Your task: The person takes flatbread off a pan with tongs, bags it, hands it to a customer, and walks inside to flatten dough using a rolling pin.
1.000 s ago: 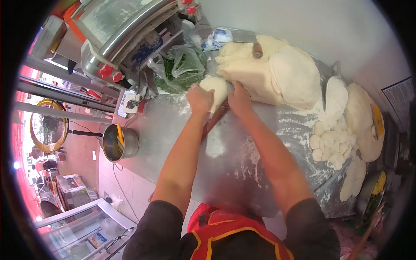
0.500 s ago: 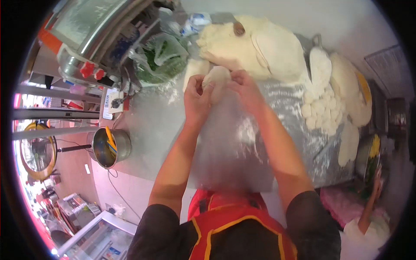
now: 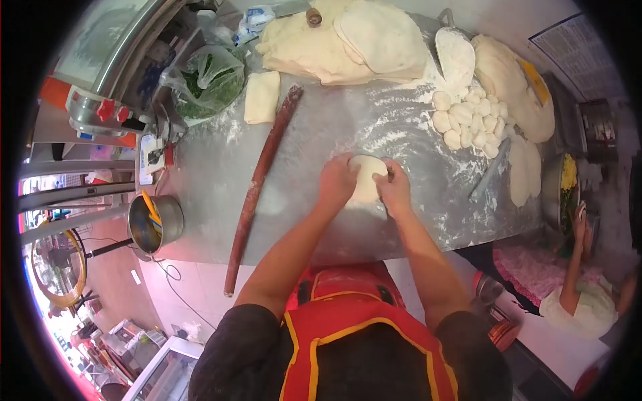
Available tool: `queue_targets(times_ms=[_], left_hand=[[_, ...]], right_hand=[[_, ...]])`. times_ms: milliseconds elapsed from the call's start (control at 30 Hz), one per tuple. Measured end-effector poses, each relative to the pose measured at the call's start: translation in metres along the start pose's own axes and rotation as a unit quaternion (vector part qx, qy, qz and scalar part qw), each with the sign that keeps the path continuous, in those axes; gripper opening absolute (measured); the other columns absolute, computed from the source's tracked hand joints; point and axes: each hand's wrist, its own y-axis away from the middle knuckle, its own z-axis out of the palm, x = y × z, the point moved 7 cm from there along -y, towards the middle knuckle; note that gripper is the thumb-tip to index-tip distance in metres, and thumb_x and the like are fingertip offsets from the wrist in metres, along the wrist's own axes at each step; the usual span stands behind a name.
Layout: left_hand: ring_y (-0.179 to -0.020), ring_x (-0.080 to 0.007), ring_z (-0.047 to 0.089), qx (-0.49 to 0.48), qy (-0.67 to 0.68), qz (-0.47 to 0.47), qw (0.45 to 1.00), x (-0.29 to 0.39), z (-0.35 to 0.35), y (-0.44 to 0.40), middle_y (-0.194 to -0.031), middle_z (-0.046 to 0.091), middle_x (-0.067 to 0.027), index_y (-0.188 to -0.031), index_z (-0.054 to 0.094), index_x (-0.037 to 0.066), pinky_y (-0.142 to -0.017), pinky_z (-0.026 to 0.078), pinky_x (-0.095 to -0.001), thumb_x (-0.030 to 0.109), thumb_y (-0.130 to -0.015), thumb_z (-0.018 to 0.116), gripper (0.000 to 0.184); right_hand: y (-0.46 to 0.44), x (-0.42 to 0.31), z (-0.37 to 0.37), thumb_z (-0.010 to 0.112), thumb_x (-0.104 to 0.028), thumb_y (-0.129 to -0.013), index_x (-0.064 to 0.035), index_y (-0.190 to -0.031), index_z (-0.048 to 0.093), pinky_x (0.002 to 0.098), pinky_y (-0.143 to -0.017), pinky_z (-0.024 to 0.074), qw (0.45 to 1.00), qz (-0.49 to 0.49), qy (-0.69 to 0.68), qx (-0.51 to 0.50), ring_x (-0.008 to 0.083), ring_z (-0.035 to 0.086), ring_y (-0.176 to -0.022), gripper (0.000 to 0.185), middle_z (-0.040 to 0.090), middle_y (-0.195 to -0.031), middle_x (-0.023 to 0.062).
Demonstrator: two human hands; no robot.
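Observation:
A flat, pale dough piece (image 3: 367, 179) lies between my hands over the metal table's near middle. My left hand (image 3: 339, 178) pinches its left edge, and my right hand (image 3: 394, 185) grips its right edge with thumb and fingers. Left of them, a long reddish-brown rolling pin (image 3: 261, 184) lies at a slant, its lower end past the table's front edge. A folded dough block (image 3: 262, 97) sits near the pin's upper end. Behind is a large dough mass (image 3: 328, 43) with a small brown knob on it.
Many small dough pieces (image 3: 466, 120) are heaped at the right, beside a floury scoop (image 3: 455, 57). A bag of greens (image 3: 210, 81) stands at the back left, a metal pot (image 3: 172, 219) at the left edge. A co-worker (image 3: 582, 304) is at the lower right.
Both hands have come away from the dough block toward the table's front, bringing the small dough piece. The rolling pin now lies in plain view. The camera view has shifted right.

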Motion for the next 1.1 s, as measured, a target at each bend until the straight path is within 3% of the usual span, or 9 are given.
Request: queue_targets(times_ms=[133,233,367,633,667,733,833,967,1100], left_hand=[[-0.117,-0.0343,0.056,-0.002,0.121,-0.082,0.989,0.000,-0.007,0.011,-0.122,0.060,-0.0222,-0.126,0.054,-0.002,-0.098,0.044,-0.0411,0.015,-0.085,0.064,0.045],[-0.129,-0.0346,0.047,0.098,-0.020,0.027,0.995,-0.001,-0.015,0.031,-0.137,0.049,-0.0234,-0.135,0.047,-0.001,-0.106,0.037,-0.0429,0.020,-0.090,0.056,0.050],[-0.142,-0.0319,0.028,0.110,-0.235,0.193,0.946,-0.007,0.036,0.052,-0.150,0.033,-0.0203,-0.146,0.031,0.002,-0.115,0.023,-0.0453,0.026,-0.094,0.046,0.059],[-0.142,-0.0359,0.027,0.059,-0.232,0.155,0.958,-0.013,0.020,0.045,-0.148,0.035,-0.0222,-0.144,0.033,0.000,-0.115,0.019,-0.0506,0.025,-0.092,0.049,0.060],[-0.139,-0.0374,0.031,0.096,-0.063,0.080,0.990,-0.043,-0.003,0.041,-0.145,0.039,-0.0226,-0.143,0.035,-0.001,-0.113,0.021,-0.0512,0.022,-0.089,0.055,0.061],[-0.129,-0.0410,0.041,0.303,-0.287,0.144,0.897,-0.032,-0.079,0.088,-0.137,0.047,-0.0236,-0.138,0.041,-0.001,-0.110,0.028,-0.0512,0.014,-0.081,0.067,0.065],[-0.118,-0.0380,0.048,0.340,-0.335,-0.028,0.878,-0.087,-0.144,0.138,-0.127,0.052,-0.0204,-0.130,0.048,0.000,-0.101,0.037,-0.0473,0.017,-0.082,0.068,0.054],[-0.108,-0.0368,0.051,0.253,-0.329,-0.063,0.908,-0.119,-0.165,0.154,-0.115,0.055,-0.0178,-0.122,0.051,0.000,-0.093,0.042,-0.0444,0.013,-0.084,0.065,0.042],[-0.103,-0.0376,0.052,0.206,-0.289,-0.065,0.933,-0.122,-0.167,0.158,-0.110,0.056,-0.0181,-0.116,0.052,0.001,-0.088,0.044,-0.0446,0.012,-0.086,0.064,0.035]], right_hand=[[0.009,0.001,0.001,0.065,-0.007,-0.087,0.0022,-0.135,0.043,0.0292,-0.069,0.0499,0.998,0.017,0.043,-0.040,0.0204,0.061,-0.092,0.054,0.053,-0.126,0.0167],[0.031,-0.052,-0.004,0.061,-0.019,-0.090,0.0009,-0.138,0.041,0.0457,-0.104,0.0373,0.912,-0.288,0.285,0.064,0.0394,0.046,-0.126,0.056,0.045,-0.139,0.0248],[0.040,-0.050,0.039,0.052,-0.032,-0.094,0.0004,-0.140,0.038,0.0572,-0.109,0.0245,0.817,-0.469,0.324,-0.087,0.0423,0.036,-0.133,0.058,0.040,-0.143,0.0250],[0.029,-0.054,0.039,0.056,-0.034,-0.091,-0.0026,-0.139,0.041,0.0584,-0.109,0.0244,0.830,-0.433,0.348,-0.052,0.0417,0.036,-0.133,0.059,0.042,-0.142,0.0216],[0.023,-0.054,0.039,0.057,-0.035,-0.091,-0.0040,-0.138,0.042,0.0586,-0.108,0.0246,0.832,-0.420,0.358,-0.060,0.0415,0.036,-0.133,0.058,0.042,-0.141,0.0208],[0.036,-0.072,0.047,0.058,-0.035,-0.090,-0.0067,-0.140,0.041,0.0559,-0.110,0.0226,0.800,-0.427,0.407,-0.110,0.0401,0.034,-0.134,0.060,0.041,-0.142,0.0184],[0.051,-0.055,0.047,0.060,-0.036,-0.088,-0.0092,-0.140,0.041,0.0544,-0.112,0.0212,0.771,-0.445,0.436,-0.132,0.0387,0.032,-0.135,0.062,0.041,-0.143,0.0167],[0.062,-0.034,-0.006,0.060,-0.037,-0.088,-0.0100,-0.139,0.043,0.0549,-0.112,0.0212,0.774,-0.436,0.436,-0.142,0.0388,0.031,-0.135,0.060,0.040,-0.144,0.0154],[-0.008,-0.029,-0.039,0.059,-0.036,-0.089,-0.0088,-0.140,0.042,0.0564,-0.111,0.0203,0.778,-0.403,0.479,0.054,0.0388,0.032,-0.136,0.060,0.039,-0.145,0.0158]])
